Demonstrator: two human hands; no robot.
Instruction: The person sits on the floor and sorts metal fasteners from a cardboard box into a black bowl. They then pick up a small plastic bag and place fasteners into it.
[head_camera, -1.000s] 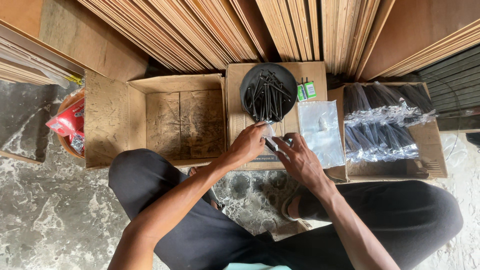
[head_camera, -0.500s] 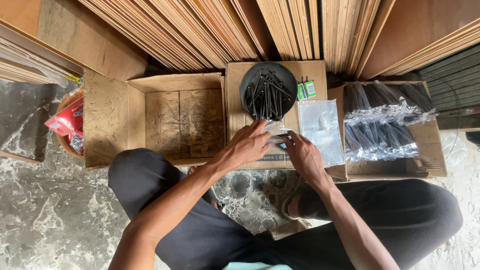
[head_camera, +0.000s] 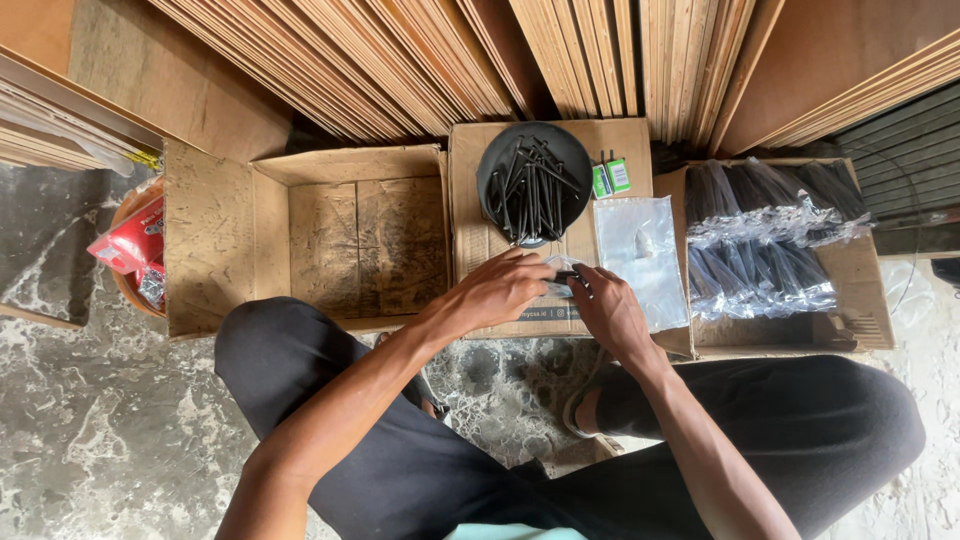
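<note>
My left hand (head_camera: 495, 292) and my right hand (head_camera: 608, 308) meet over a closed cardboard box (head_camera: 470, 240), both holding a small clear plastic bag (head_camera: 558, 276) with dark nails in it. Just beyond the hands sits a black round bowl (head_camera: 534, 185) full of long black nails. A stack of empty clear plastic bags (head_camera: 640, 255) lies to the right of my hands. Two small green packets (head_camera: 611, 178) rest beside the bowl.
An empty open cardboard box (head_camera: 350, 235) stands on the left. Another box (head_camera: 860, 300) on the right holds filled bags of nails (head_camera: 765, 240). Wooden sheets (head_camera: 450, 60) lean at the back. A basket with a red packet (head_camera: 135, 245) sits far left. My crossed legs rest on marble floor.
Both hands have closed in together on the small bag; the left hand has slid right over it and the right hand has turned inward.
</note>
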